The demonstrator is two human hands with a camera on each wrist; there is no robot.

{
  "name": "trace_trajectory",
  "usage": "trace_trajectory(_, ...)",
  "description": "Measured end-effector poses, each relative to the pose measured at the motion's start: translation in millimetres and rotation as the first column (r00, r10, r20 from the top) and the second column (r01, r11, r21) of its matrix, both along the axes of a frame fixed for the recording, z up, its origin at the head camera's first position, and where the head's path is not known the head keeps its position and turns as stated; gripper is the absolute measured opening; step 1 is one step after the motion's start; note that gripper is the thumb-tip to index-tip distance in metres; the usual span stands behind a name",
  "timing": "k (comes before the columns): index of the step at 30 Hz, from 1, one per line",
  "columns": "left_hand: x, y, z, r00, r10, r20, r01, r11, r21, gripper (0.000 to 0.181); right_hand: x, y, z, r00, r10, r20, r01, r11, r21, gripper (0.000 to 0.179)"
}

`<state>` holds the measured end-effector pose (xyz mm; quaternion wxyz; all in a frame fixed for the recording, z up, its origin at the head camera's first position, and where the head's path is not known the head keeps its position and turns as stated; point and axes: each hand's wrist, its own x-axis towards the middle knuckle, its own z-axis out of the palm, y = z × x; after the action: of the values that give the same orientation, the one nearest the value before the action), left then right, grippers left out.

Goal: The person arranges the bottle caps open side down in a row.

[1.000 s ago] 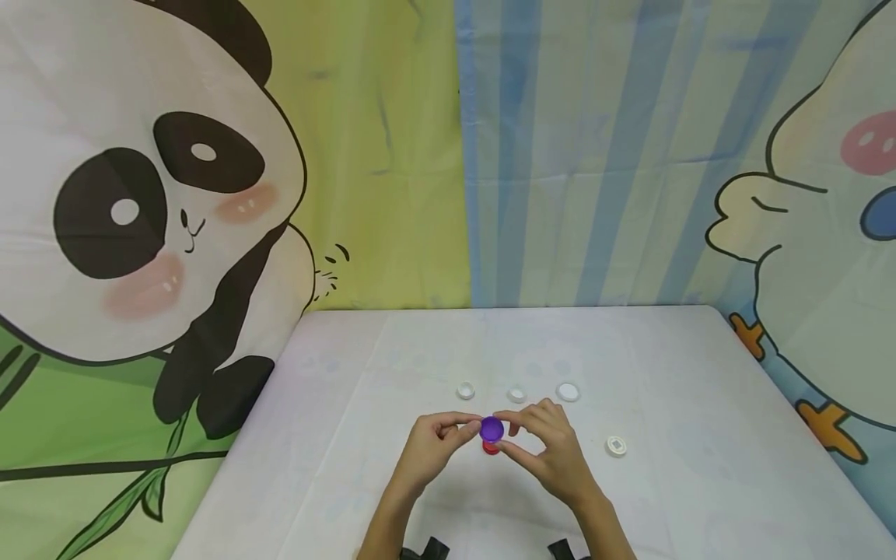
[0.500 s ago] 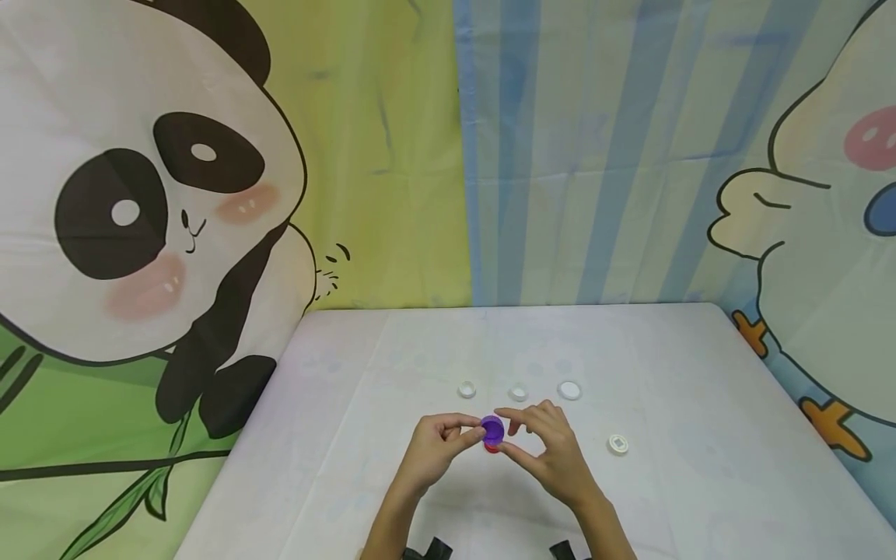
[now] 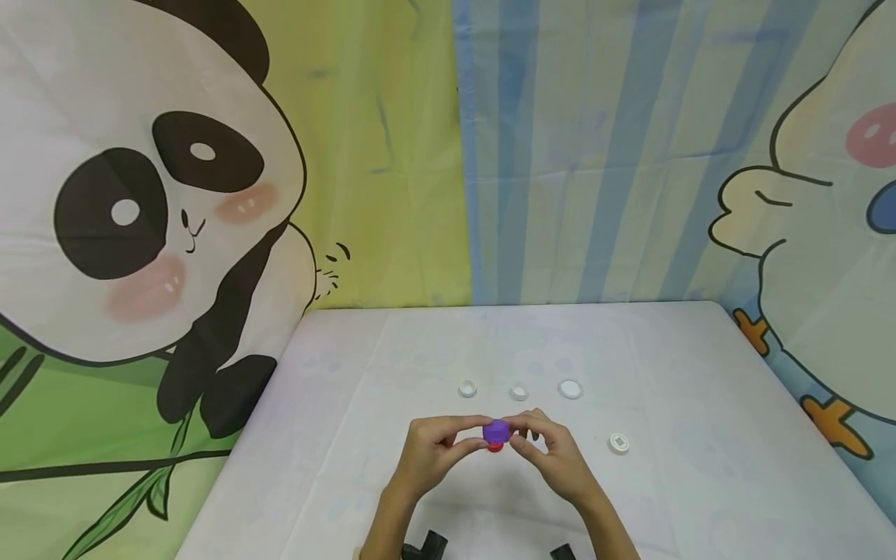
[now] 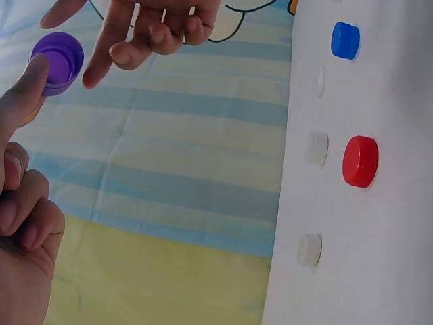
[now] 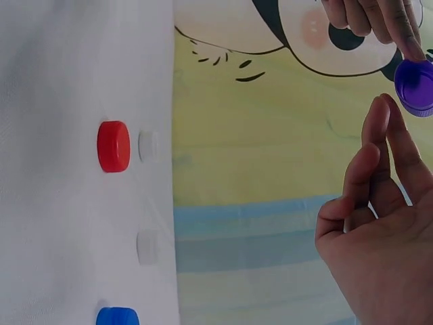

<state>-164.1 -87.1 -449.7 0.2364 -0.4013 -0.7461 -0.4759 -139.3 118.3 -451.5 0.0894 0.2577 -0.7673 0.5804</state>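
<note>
A purple bottle cap (image 3: 496, 431) is held up above the white table. My left hand (image 3: 435, 455) pinches it between thumb and index finger, the other fingers curled in. The cap's hollow inside shows in the left wrist view, where the purple cap (image 4: 59, 62) has the thumb on its rim. My right hand (image 3: 556, 459) is close on the other side with thumb and index finger spread; its fingertips (image 4: 90, 79) appear just off the cap. Below the hands a red cap (image 4: 360, 162) lies on the table, mostly covered in the head view by the purple one.
Three whitish caps form a row farther back: a left one (image 3: 467, 388), a middle one (image 3: 519, 391) and a larger right one (image 3: 570, 389). Another white cap (image 3: 619, 443) sits to the right. A blue cap (image 4: 346, 40) shows in the wrist views. Printed curtains rise behind the table (image 3: 364, 365).
The purple cap has tilted, so its hollow no longer faces the head camera and its side shows. My left fingers have turned with it, and my right hand has shifted slightly.
</note>
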Motion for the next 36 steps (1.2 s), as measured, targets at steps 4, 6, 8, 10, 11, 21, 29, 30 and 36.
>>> trace_trajectory(4,-0.4,0.5,-0.8,0.999,-0.021,-0.033,0.021,1.000,-0.002,0.027,-4.1,1.7,-9.2,0.998,0.032,0.048,-0.031,0.999,-0.032,0.022)
trace_trajectory(6,-0.2,1.2,-1.6,0.999,-0.029,-0.030,0.029,1.000,0.001,0.027,-4.8,1.4,-10.4,0.996,0.052,0.066,-0.049,0.998,-0.048,0.020)
trace_trajectory(8,-0.4,2.0,-2.6,0.999,-0.033,-0.028,0.033,0.999,0.004,0.027,-4.8,1.0,-10.7,0.995,0.065,0.078,-0.061,0.996,-0.060,0.018)
trace_trajectory(10,-0.3,2.6,-2.8,0.999,-0.031,-0.025,0.031,0.999,0.005,0.026,-4.7,0.8,-10.8,0.992,0.068,0.104,-0.062,0.996,-0.069,0.017)
trace_trajectory(11,-0.3,2.9,-2.9,0.999,-0.029,-0.022,0.029,1.000,0.004,0.026,-4.9,0.7,-10.9,0.992,0.070,0.106,-0.062,0.996,-0.069,0.017)
trace_trajectory(21,-3.2,1.8,-9.4,1.000,-0.017,-0.018,0.017,1.000,-0.005,0.024,-0.7,-1.8,2.6,0.990,0.088,0.109,-0.081,0.994,-0.067,0.018)
trace_trajectory(29,-1.4,1.9,-7.3,0.999,-0.001,0.045,0.002,1.000,-0.024,0.032,5.6,-6.7,14.2,1.000,0.008,0.003,-0.007,0.998,-0.065,0.018)
trace_trajectory(30,-0.3,1.9,-6.2,0.997,0.007,0.071,-0.005,1.000,-0.029,0.034,5.7,-7.4,14.2,1.000,-0.013,-0.024,0.012,0.998,-0.063,0.018)
trace_trajectory(36,3.2,1.2,-3.0,0.988,0.064,0.143,-0.058,0.997,-0.046,0.032,3.6,-10.8,14.2,0.978,-0.103,-0.179,0.092,0.993,-0.070,0.026)
